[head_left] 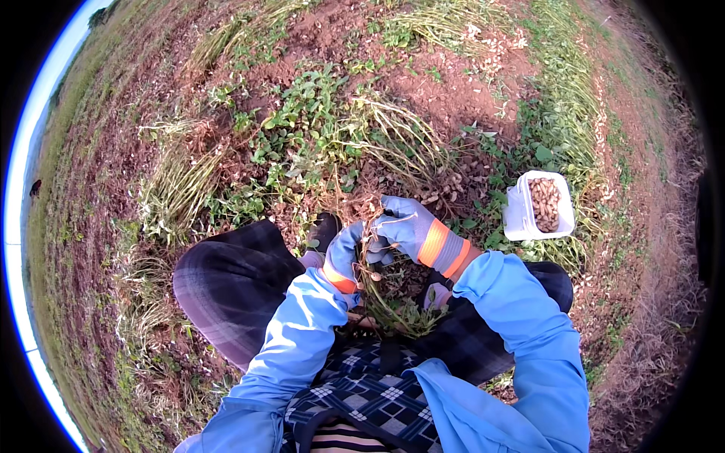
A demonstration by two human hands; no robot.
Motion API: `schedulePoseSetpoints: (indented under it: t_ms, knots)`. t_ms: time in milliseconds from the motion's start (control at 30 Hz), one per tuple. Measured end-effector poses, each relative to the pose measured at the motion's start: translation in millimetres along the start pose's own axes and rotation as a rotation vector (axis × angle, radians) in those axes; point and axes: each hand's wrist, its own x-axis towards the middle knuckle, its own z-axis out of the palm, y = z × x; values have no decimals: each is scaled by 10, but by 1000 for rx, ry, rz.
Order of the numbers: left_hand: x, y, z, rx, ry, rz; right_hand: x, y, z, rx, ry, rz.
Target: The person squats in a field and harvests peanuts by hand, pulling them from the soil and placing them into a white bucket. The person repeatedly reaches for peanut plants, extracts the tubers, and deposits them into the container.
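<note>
Blue-grey gloves [413, 220] around a peanut plant [415, 321]
Left hand [342, 255] grasps its stems [380, 292]; right hand [402, 228] pinches near its roots [353, 202]. Peanuts [545, 204] lie in a white tub [517, 215] at right.

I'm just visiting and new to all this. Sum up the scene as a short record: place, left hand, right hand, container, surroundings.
Place: outdoor field, reddish soil; person seated, legs bent
Left hand: gloved, closed around a peanut plant
Right hand: gloved, at the same plant near its roots; exact grip unclear
Container: white plastic tub on the person's right, holding peanuts
Surroundings: pulled plants ahead and to the left
</note>
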Motion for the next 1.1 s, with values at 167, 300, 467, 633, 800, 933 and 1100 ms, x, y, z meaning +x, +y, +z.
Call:
schedulePoseSetpoints:
  t_ms: [167,300,467,633,800,933,1100]
  knots:
    - [-62,46,74,145,-155,102,-73,-154,-49,92,-92,97]
    - [-47,50,31,44,-179,49,-82,-138,-94,184,-225,89]
    - [-55,13,41,95,-297,163,-120,-215,-104,82,-179,87]
    - [-125,70,173,141,-162,106,-182,-287,-90,51,-204,93]
    - [-140,80,194,-38,-140,30,-246,-357,-48,63,-239,100]
    - [-153,49,115,363,-49,216,-260,-352,162,-197,-116,-34]
    - [-106,95,67,57,123,-8,-117,-100,12,63,-162,-35]
